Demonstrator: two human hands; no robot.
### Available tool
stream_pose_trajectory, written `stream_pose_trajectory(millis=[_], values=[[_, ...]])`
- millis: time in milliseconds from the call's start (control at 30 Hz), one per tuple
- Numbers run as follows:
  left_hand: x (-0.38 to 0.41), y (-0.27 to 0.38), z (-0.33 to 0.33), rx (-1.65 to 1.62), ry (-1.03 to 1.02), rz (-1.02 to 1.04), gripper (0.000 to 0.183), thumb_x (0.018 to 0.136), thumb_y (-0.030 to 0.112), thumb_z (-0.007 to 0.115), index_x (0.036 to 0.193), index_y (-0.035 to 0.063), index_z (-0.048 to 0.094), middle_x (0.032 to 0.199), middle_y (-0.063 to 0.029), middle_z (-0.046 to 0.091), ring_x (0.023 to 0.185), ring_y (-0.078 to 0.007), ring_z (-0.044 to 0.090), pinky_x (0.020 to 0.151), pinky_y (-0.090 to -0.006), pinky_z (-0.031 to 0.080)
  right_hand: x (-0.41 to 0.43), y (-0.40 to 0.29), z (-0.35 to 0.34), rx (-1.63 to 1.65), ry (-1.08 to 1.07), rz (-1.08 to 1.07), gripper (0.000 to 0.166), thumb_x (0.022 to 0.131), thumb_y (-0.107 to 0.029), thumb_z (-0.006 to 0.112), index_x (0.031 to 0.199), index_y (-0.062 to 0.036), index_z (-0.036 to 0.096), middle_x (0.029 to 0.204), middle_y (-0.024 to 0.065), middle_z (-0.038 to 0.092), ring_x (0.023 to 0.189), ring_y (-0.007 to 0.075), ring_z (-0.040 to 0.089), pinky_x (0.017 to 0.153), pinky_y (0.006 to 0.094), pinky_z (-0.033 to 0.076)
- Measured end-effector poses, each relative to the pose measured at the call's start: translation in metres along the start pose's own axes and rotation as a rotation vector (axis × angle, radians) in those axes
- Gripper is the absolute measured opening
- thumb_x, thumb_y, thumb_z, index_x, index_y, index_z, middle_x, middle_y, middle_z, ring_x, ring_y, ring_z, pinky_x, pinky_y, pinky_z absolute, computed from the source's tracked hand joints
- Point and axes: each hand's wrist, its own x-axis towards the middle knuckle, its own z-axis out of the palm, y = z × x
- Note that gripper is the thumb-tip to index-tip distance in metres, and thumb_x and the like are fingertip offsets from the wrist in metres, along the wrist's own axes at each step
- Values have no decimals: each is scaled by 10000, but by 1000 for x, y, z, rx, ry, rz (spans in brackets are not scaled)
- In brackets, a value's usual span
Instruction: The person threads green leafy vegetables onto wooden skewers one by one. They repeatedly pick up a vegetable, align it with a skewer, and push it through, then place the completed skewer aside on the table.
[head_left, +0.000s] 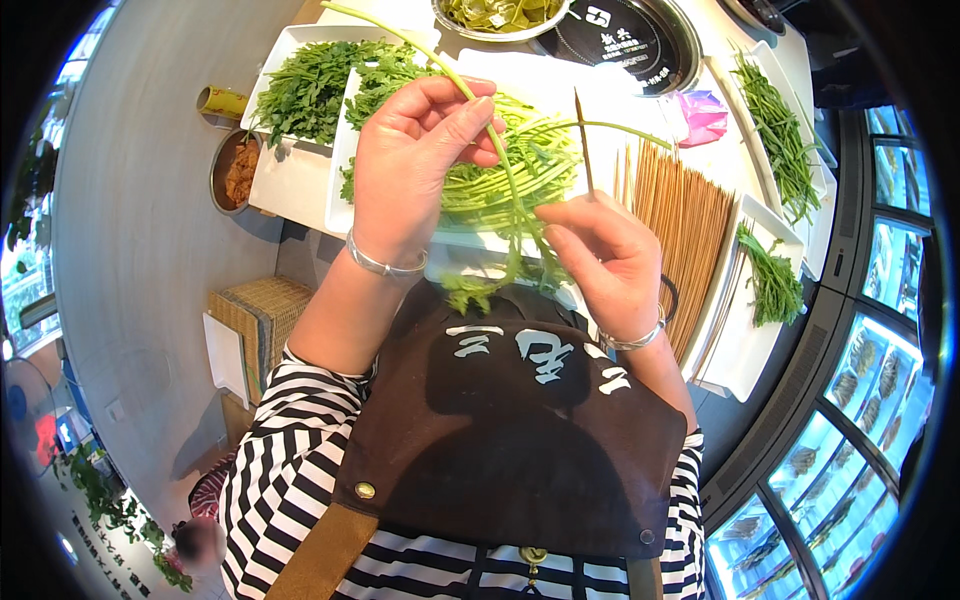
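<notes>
My left hand (427, 142) pinches a long green leafy-vegetable stem (504, 161) between thumb and fingers. The stem slants from the upper left down to its leafy end, which hangs just above my apron. In my right hand (611, 255) is a thin brown stick (583, 142), apparently a bamboo skewer, pointing away from me. The right thumb and fingertip are at the stem's lower, leafy part; whether they grip it I cannot tell. Below my hands lies a heap of similar stems (540, 169) on a white tray (339, 191).
Many bamboo skewers (675, 232) lie to the right, beside a white tray (731, 367) with skewered greens (772, 277). Farther back are another tray of greens (780, 127), a pink plastic bag (703, 118) and a metal bowl (504, 34). Leafy greens (315, 86) sit at the left.
</notes>
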Motion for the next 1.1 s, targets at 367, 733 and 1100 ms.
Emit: stream_pose_trajectory(millis=[367, 733, 1100], values=[[-5, -2, 7, 30, -51, -26, 209, 880, 76, 611, 1065, -21, 601, 835, -84, 644, 703, -102, 611, 628, -208, 516, 7, 1, 6, -99, -28, -40, 43, 758, 25, 599, 767, -9, 575, 693, 26, 519, 563, 83, 453, 507, 232, 366], [-9, -6, 15, 58, 86, 143, 149, 845, 22, 647, 985, -11, 610, 827, -48, 642, 695, -87, 596, 623, -214, 508, 2, -3, 14, -98, 26, 3, 136, 767, -32, 685, 818, -16, 560, 680, 12, 488, 493, 61, 384, 460, 214, 325], [-11, -8, 14, 82, 16, 208, 194, 842, 12, 645, 1033, -16, 621, 833, -48, 648, 715, -96, 604, 616, -210, 497, 5, -1, 15, -355, -9, -233, 73, 748, -37, 655, 818, -37, 635, 701, 67, 542, 566, 208, 528, 506, 315, 436]])
